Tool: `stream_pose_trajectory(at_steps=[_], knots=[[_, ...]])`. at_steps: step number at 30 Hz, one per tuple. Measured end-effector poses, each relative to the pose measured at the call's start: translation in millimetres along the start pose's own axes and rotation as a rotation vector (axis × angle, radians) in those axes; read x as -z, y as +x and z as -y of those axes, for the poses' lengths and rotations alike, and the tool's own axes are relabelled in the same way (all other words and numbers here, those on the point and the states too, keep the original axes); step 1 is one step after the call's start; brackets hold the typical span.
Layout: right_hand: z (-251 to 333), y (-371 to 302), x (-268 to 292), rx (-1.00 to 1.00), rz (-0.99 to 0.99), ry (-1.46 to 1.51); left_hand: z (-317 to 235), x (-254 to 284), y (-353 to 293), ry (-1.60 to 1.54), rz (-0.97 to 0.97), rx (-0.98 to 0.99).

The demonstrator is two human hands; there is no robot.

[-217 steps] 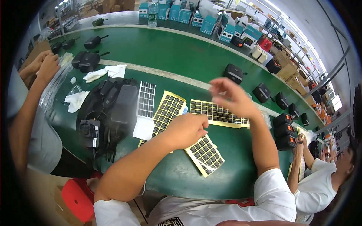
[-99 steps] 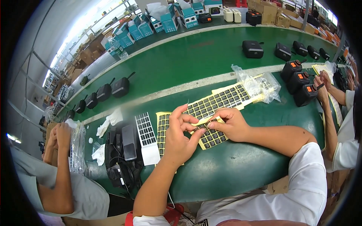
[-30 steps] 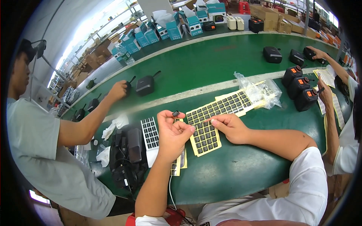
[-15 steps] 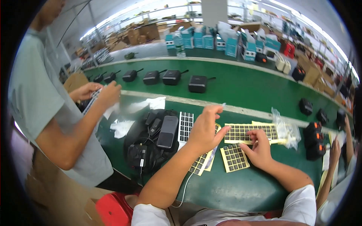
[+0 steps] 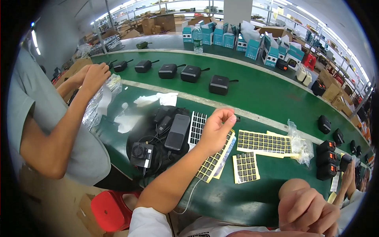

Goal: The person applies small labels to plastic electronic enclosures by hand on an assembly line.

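My left hand [image 5: 218,129] is raised over the bench, thumb and fingertips pinched at a small black piece [image 5: 237,119]. Below its wrist lies a slanted yellow-backed sheet of black rectangular pads [image 5: 209,168], and a white-framed sheet of pads [image 5: 197,125] is partly covered by the hand. My right hand [image 5: 308,207] is near the front edge at the lower right, its fingers curled closed; whatever they hold is hidden. Between the hands lie a small pad sheet [image 5: 245,167] and, behind it, a wider pad sheet [image 5: 264,143].
Left of my arm sit a dark handheld device [image 5: 177,132], cables and a small speaker-like box [image 5: 141,154]. Black strapped boxes [image 5: 219,84] line the green belt. Stacked black units [image 5: 327,160] and a clear plastic bag [image 5: 302,146] are at right. A co-worker [image 5: 59,118] stands left.
My right hand has left the small pad sheet and come back toward me, curling closed. My left hand has turned and now pinches a small black piece. The co-worker's hands have shifted away.
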State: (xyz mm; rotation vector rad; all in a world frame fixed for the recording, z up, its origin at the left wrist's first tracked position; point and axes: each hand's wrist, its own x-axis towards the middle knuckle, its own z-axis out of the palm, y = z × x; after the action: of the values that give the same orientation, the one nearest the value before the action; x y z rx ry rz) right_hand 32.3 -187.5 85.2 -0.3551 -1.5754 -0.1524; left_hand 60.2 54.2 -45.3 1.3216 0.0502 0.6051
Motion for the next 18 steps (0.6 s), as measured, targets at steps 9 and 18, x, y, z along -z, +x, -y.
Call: stream_pose_trajectory(at_steps=[9,18], knots=[[3,0,-1,-0.144,0.127,0.289,5,1,-3,0.059,0.022,-0.014],[4,8,2,-0.117,0.187,0.350,0,-1,-2,0.074,0.021,0.005]])
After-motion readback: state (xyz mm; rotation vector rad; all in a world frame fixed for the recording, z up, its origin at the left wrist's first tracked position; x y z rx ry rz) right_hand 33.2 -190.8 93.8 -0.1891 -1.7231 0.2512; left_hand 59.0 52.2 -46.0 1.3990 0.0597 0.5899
